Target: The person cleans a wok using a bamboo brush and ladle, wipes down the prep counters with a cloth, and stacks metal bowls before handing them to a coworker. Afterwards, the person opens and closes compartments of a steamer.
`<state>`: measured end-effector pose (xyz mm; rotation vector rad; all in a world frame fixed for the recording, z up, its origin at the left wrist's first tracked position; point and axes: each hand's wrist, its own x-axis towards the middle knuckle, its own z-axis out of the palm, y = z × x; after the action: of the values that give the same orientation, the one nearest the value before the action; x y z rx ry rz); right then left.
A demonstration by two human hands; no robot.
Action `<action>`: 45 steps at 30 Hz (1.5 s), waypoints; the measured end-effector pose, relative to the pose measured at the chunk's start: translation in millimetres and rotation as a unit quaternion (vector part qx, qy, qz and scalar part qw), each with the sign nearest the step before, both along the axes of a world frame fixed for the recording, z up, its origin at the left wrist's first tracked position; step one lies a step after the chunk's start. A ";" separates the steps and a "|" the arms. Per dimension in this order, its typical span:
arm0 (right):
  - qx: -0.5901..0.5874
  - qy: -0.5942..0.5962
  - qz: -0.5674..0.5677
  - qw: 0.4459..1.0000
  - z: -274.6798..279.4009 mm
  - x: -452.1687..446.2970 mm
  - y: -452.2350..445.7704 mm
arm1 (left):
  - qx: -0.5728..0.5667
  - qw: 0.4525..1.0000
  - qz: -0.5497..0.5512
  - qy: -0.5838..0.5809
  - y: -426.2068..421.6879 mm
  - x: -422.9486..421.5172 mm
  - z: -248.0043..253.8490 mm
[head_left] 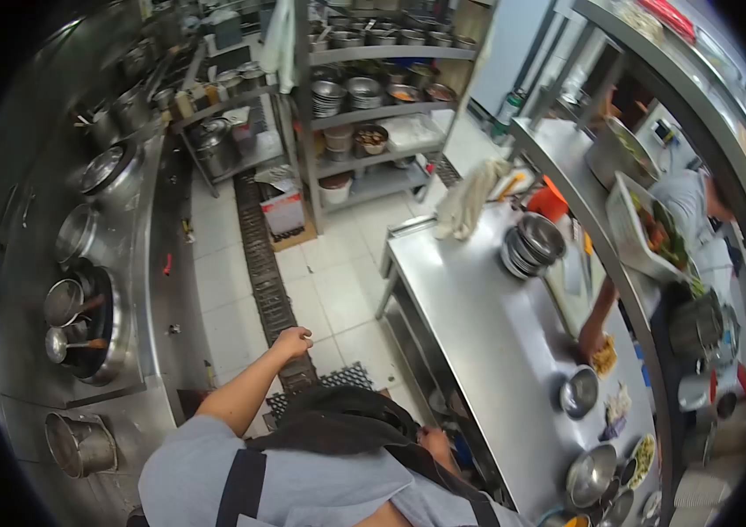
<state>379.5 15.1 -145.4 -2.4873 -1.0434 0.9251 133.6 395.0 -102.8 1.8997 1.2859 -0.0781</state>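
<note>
- Left grip (294,341): fingers curled in, nothing seen in it, above the floor drain (260,255), which runs away between eleven and twelve o'clock.
- Right grip (434,443): partly hidden between the dark apron (333,420) and the worktop (487,334); cannot tell whether it holds anything.
- The worktop, towards one o'clock of that hand: probably heavy, stiff, slick; hold its edge.
- Steel bowl (579,393) on it, past two o'clock: likely light, rigid, smooth; take the rim.

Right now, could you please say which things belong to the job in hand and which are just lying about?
Probably the job, being nearest the right hand: steel table, dark apron.
Apparently just lying about: stacked bowls, metal pot, box.
</note>
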 end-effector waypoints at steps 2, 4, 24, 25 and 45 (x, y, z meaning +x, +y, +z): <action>0.025 -0.024 0.039 0.999 -0.6 28.4 63.6 | -0.034 0.992 0.107 -0.063 24.2 -41.6 -21.5; 0.114 -0.053 0.019 0.992 13.4 47.1 124.2 | -0.155 0.960 0.181 -0.148 38.7 -57.1 -29.8; 0.389 0.145 -0.380 0.827 60.5 252.2 492.4 | 0.086 0.955 -0.174 0.226 248.5 -160.4 -133.3; 0.387 0.162 -0.379 0.825 62.0 261.2 503.6 | -0.099 0.913 0.266 0.292 244.5 -131.4 -97.7; 0.036 -0.056 -0.135 0.989 39.3 240.3 695.7 | -0.083 0.969 -0.031 0.233 677.6 57.9 -190.5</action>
<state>619.7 710.8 -106.1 -2.5617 -0.7310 0.6615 191.4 1072.5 -293.4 1.8365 1.4687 -0.6785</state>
